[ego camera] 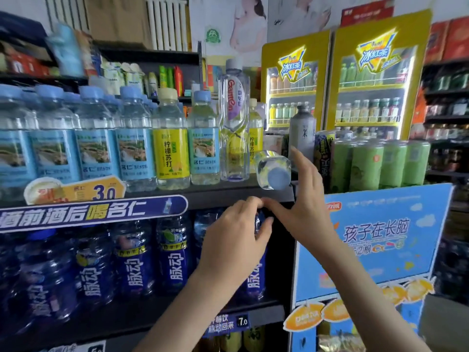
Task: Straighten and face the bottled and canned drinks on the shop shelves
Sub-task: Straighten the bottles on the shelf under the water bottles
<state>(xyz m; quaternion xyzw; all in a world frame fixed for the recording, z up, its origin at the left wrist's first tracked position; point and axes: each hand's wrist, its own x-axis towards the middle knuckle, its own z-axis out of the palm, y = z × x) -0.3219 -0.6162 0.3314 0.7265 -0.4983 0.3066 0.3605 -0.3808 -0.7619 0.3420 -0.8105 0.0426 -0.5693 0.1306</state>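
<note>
On the upper shelf (203, 193) stands a row of blue-labelled water bottles (96, 148), with a yellow lemon soda bottle (173, 151) and a tall clear bottle (234, 118) among them. At the shelf's right end a clear bottle with a blue cap (274, 171) lies on its side, cap toward me. Below stand dark blue drink bottles (175, 252). My left hand (236, 242) wraps the rightmost dark blue bottle (256, 280) near its top. My right hand (304, 199) is spread just right of the lying bottle, its thumb touching my left fingertips.
Green cans (368, 166) and a grey tea bottle (303, 130) stand to the right, above a blue cardboard display (375, 240). Two lit yellow drink fridges (368, 80) are behind. A price tag reading 7.0 (242, 321) hangs on the lower shelf edge.
</note>
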